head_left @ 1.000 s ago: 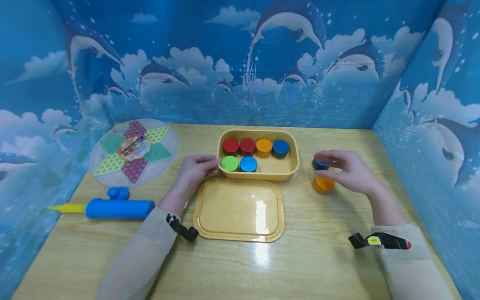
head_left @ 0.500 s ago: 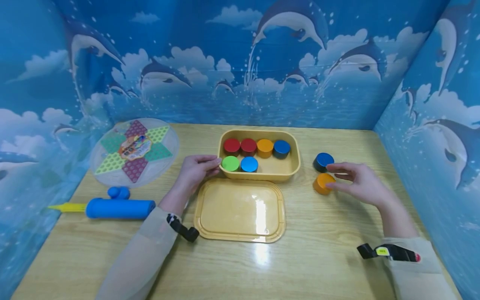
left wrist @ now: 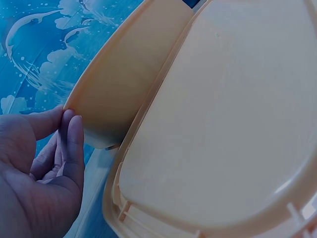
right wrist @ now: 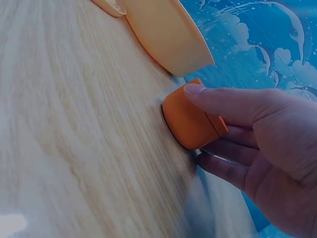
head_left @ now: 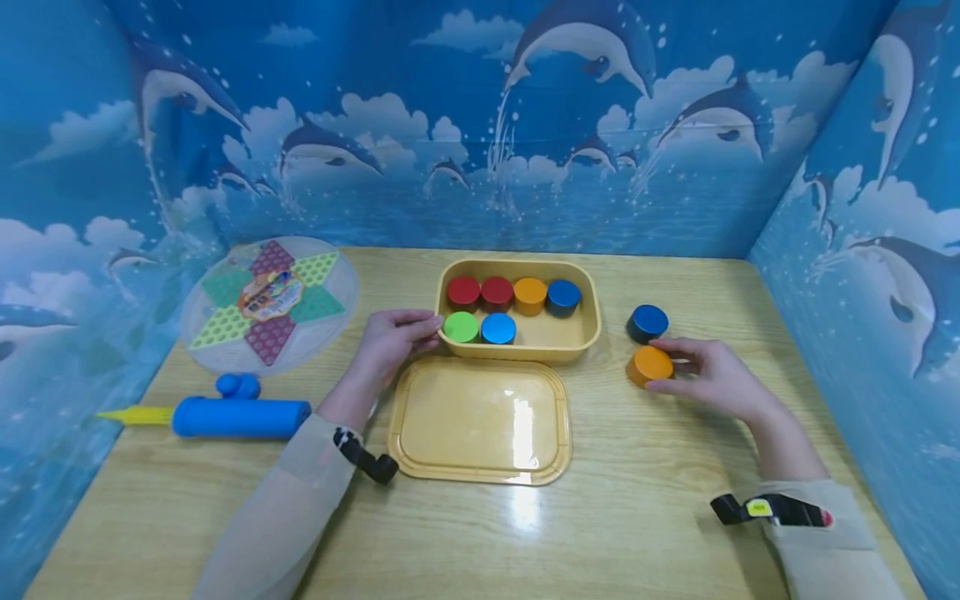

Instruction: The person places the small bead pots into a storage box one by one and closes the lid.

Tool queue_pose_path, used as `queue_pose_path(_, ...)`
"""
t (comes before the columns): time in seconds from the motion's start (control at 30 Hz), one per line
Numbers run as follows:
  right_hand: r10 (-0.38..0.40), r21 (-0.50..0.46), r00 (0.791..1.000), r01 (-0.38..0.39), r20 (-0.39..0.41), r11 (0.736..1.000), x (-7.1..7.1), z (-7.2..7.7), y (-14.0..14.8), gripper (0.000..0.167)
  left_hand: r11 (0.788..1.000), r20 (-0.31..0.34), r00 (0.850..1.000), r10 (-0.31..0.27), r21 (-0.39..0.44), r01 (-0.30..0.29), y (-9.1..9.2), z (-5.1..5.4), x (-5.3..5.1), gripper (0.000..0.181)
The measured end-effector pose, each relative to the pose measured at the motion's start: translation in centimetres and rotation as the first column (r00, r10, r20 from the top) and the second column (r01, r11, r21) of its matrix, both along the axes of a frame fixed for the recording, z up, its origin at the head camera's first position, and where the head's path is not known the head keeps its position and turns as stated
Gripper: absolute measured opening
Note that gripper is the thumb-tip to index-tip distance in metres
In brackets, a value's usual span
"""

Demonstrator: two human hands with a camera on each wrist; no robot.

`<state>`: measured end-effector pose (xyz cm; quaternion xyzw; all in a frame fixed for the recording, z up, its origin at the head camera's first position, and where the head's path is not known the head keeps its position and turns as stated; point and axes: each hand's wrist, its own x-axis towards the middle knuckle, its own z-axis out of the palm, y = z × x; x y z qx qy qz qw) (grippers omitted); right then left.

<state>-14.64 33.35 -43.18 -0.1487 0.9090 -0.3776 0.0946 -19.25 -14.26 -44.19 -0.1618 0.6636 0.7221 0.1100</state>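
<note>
My left hand (head_left: pixel 400 340) pinches the left front rim of a yellow plastic box (head_left: pixel 558 337). In the left wrist view its fingertips meet at the box's edge. Inside the box stand small round lidded tubs: two red, an orange tub (head_left: pixel 529 296), a dark blue tub (head_left: pixel 563 297), a green tub (head_left: pixel 461 327) and a light blue tub (head_left: pixel 498 328). On the right, my right hand (head_left: pixel 712 375) holds another orange tub (right wrist: pixel 190 119) between thumb and fingers, low at the tabletop. Just behind it stands a dark blue tub (head_left: pixel 647 323), apart from the box.
A flat yellow lid (head_left: pixel 480 421) lies in front of the box. To the left are a blue and yellow hand pump (head_left: pixel 240 417), a small blue piece (head_left: pixel 237 385) and a round clear-packed star game board (head_left: pixel 270 304). A dolphin-print curtain (head_left: pixel 480 125) encloses the table.
My right hand has left the dark blue tub standing and moved toward me onto the orange tub, which it now grips. The left hand stays at the box rim.
</note>
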Motion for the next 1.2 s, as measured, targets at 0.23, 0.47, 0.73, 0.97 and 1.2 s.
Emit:
queue_pose_path(0.23,-0.016,-0.016,1.000,0.017,0.010,1.000,0.1,0.2,0.0,0.063,1.000,-0.001,1.000,-0.005,0.008,0.005,-0.1,0.0,0.1,0.038)
queue_pose_path(0.47,0.012,-0.062,0.999,-0.014,-0.036,0.998,-0.4,1.3,-0.3,0.056,1.000,0.001,1.000,-0.006,-0.004,0.006,0.0,0.1,0.0,0.036)
queue_pose_path(0.73,0.049,-0.143,0.998,-0.053,-0.029,0.988,-1.4,3.8,-2.0,0.056,1.000,-0.002,1.000,-0.001,0.018,0.001,-0.1,0.0,0.0,0.038)
queue_pose_path(0.97,0.037,-0.154,0.999,-0.039,-0.015,0.987,-3.1,5.4,-4.4,0.060,1.000,-0.004,1.000,0.005,0.011,-0.005,-0.1,0.1,-0.2,0.038)
queue_pose_path(1.2,0.097,-0.137,0.995,-0.097,-0.009,0.986,-4.6,6.3,-6.6,0.064,1.000,-0.006,1.000,0.005,0.017,-0.005,0.0,0.2,0.0,0.038)
